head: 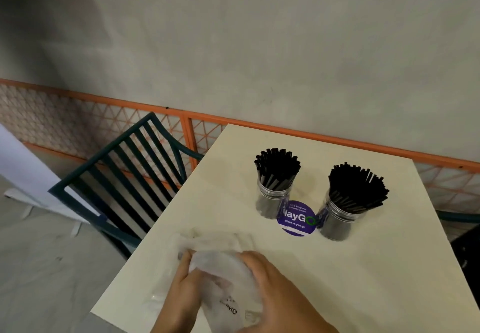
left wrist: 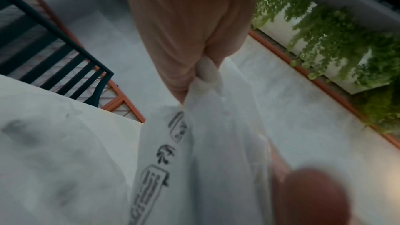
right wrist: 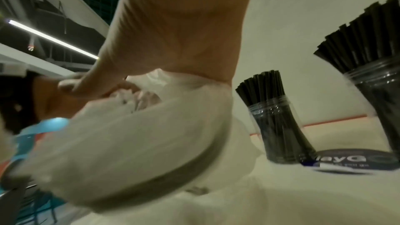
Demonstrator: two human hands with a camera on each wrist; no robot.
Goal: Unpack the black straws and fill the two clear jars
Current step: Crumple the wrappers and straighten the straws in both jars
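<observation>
Straws fill 2 jars beside sticker.

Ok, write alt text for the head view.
Both hands, left hand and right hand, hold a crumpled white bag on a cream table. Beyond stand two jars full of black straws, a purple sticker between them.

Both hands, left and right, are bare, with no sleeves showing.

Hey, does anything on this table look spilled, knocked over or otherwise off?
Nothing stands out. Both clear jars stand upright, full of black straws, none spilled on the table. The left hand and right hand just bunch up the white bag.
</observation>
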